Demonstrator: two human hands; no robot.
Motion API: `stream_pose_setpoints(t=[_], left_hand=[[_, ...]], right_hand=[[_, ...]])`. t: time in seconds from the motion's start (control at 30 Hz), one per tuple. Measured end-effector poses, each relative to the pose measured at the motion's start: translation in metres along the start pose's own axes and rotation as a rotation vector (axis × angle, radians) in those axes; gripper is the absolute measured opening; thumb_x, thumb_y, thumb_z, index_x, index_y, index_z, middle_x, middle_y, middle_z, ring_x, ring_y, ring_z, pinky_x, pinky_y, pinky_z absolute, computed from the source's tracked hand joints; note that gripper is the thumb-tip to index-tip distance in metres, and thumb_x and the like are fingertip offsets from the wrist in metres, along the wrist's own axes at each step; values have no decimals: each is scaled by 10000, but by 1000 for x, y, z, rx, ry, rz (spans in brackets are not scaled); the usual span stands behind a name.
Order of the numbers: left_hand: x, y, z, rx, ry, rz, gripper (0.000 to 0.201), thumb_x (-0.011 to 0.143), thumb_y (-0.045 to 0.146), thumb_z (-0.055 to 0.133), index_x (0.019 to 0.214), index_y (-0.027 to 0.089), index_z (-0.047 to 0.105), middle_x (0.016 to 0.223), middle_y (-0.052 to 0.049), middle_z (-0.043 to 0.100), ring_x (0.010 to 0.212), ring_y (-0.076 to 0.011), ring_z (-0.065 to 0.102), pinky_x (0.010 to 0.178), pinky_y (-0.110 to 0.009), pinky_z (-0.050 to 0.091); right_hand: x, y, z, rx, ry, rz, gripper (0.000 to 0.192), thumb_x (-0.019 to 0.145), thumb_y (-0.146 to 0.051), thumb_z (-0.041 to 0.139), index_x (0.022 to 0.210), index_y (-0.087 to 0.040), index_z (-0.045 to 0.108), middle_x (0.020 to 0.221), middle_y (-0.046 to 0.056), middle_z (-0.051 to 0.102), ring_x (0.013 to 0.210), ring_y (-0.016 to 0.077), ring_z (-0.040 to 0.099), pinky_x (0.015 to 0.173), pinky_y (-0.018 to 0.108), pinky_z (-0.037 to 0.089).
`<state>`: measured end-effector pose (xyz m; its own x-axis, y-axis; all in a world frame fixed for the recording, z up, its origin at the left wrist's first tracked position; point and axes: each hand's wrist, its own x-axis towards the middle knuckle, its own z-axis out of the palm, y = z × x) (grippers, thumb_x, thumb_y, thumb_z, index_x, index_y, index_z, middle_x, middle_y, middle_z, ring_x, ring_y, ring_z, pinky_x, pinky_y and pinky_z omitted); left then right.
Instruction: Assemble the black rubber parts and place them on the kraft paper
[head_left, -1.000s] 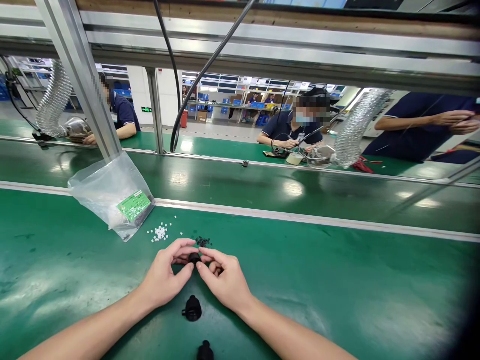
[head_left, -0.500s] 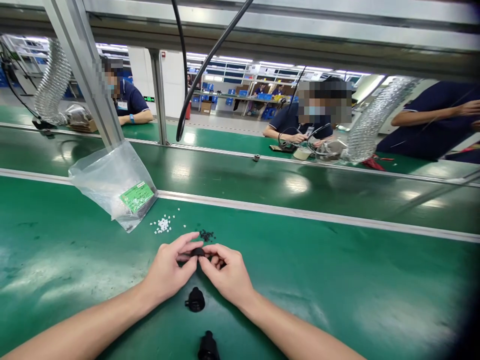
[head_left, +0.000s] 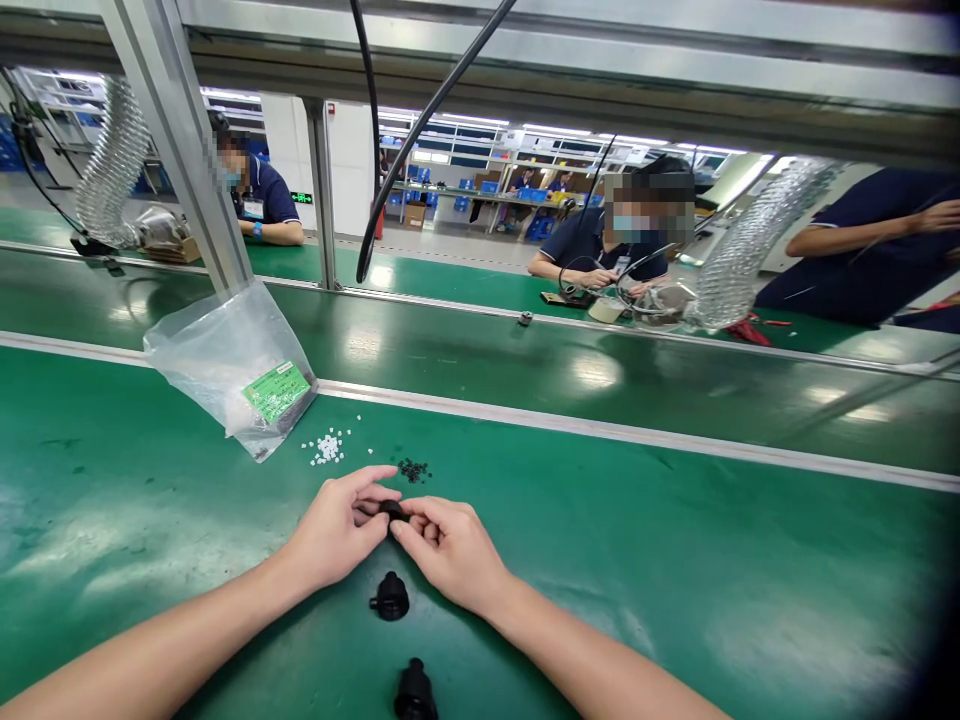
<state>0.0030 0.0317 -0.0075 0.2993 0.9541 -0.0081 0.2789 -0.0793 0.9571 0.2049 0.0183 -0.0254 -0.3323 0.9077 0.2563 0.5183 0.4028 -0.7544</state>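
Two hands meet at the near centre of the green counter (head_left: 675, 560), fingers converging on one small black part (head_left: 391, 510). The left hand (head_left: 337, 530) pinches the part from its left side between thumb and forefinger; the right hand (head_left: 450, 545) closes on it from the right, fingertips curled inward. Both hands are therefore grasping the same part, which sits directly between the two sets of fingers and slightly above the counter surface. The part is too small and too covered to state its long axis.

Two further black parts lie nearer the body: one (head_left: 390, 596) just below the hands, between the wrists, and another (head_left: 415, 692) at the lower frame edge. Neither is touched; the first lies about equally near to both hands.

Beyond the fingers lie a small heap of black pieces (head_left: 413, 469), a scatter of white pieces (head_left: 328, 448) to its left, and a clear plastic bag (head_left: 225, 365) with a green label. Other people work at the far benches.
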Motion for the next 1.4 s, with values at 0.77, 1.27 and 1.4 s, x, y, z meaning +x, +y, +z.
stream_pose_setpoints(t=[0.77, 1.27, 1.4], left_hand=[[43, -28, -41, 832, 253, 453, 293, 1013, 191, 538, 1158, 270, 780, 1234, -115, 626, 1122, -301, 555, 948, -461, 527], [75, -46, -21, 952, 313, 479, 261, 992, 144, 488, 831, 203, 684, 1231, -123, 651, 1189, -352, 534, 897, -484, 472], [61, -44, -17, 836, 194, 497, 282, 1031, 201, 449, 822, 223, 637, 1030, -72, 682, 978, -271, 609, 831, -397, 495]], right_hand=[[28, 39, -19, -360, 106, 39, 267, 988, -299, 531, 855, -236, 753, 581, -20, 610, 551, 175, 587, 591, 278, 383], [13, 34, 14, -404, 58, -38, 101, 858, -213, 686, 770, -254, 713, 674, -52, 711, 650, 142, 666, 630, 221, 405], [13, 45, 15, -392, 34, -74, 95, 784, -166, 699, 765, -253, 731, 696, -52, 730, 672, 142, 687, 645, 204, 437]])
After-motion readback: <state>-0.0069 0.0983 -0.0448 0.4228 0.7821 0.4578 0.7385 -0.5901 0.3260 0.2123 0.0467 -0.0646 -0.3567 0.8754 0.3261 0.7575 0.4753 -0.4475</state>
